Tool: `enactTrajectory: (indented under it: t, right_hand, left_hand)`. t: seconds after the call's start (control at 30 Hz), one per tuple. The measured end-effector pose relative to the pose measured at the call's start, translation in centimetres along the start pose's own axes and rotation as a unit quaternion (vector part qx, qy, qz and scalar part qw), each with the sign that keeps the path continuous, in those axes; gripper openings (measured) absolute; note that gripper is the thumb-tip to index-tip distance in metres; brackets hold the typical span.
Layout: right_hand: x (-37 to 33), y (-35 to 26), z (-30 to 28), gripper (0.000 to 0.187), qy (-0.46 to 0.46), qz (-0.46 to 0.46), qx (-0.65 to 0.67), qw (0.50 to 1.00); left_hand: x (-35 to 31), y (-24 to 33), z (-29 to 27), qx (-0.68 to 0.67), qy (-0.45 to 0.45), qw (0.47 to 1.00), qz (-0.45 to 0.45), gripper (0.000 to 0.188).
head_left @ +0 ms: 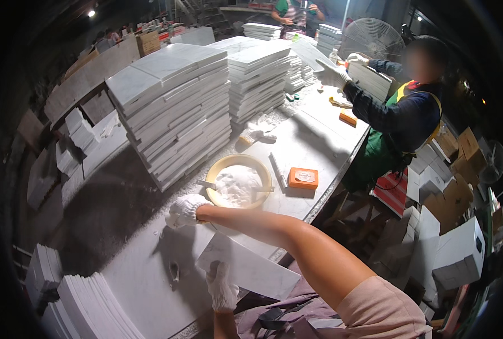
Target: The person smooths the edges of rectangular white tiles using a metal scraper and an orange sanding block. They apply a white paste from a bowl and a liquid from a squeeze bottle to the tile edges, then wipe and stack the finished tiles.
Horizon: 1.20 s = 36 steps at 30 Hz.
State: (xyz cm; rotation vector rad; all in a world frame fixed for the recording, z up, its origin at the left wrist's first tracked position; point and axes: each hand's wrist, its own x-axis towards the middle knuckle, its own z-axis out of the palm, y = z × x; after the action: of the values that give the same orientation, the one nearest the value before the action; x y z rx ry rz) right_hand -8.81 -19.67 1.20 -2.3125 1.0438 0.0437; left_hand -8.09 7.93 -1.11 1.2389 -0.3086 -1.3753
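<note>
My left hand (222,289), in a white knit glove, grips the left end of a white marble-look tile (254,268) tilted over the table's near edge. My right arm reaches across above the tile. Its gloved right hand (184,211) is curled just left of a cream basin (210,169) of white powder (237,183). Whatever sits inside those fingers is hidden. A flat scraper-like strip (206,184) rests over the basin's left rim. Below my right hand, a small pale loop-shaped piece (174,271) lies on the table (132,254).
Tall tile stacks (178,113) rise behind the basin; upright tiles (96,305) stand at lower left. An orange box (303,178), a pale bar (278,169) and gloves (257,131) lie beyond. A co-worker (401,107) handles a slab at right; cartons (458,254) crowd the floor.
</note>
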Motion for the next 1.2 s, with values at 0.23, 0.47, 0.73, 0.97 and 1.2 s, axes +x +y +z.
enactTrajectory:
  t: [0.23, 0.47, 0.73, 0.97, 1.2]
  right_hand:
    - [-2.0, -2.7, -3.7, 0.045, 0.089, -0.043, 0.061, 0.993]
    - [-12.0, -3.3, -12.5, 0.059, 0.146, -0.103, 0.327, 0.928]
    - [-26.4, 3.3, -9.4, 0.058, 0.169, -0.018, 0.546, 0.820]
    - [-30.3, 7.0, -3.2, 0.073, 0.169, 0.041, 0.586, 0.791]
    - [-28.9, 5.9, -2.9, 0.055, 0.142, 0.064, 0.535, 0.830]
  left_hand:
    - [0.7, -0.9, -1.1, 0.033, 0.010, 0.999, -0.004, 0.047]
    - [0.5, -0.4, -0.9, 0.034, -0.016, 0.999, 0.036, 0.049]
    - [0.7, -1.1, -1.4, -0.056, -0.048, 0.997, -0.029, 0.034]
    - [0.2, 0.1, -0.3, 0.058, 0.008, 0.998, -0.005, 0.041]
    - [-0.1, 0.7, 0.2, 0.058, -0.019, 0.998, 0.028, 0.049]
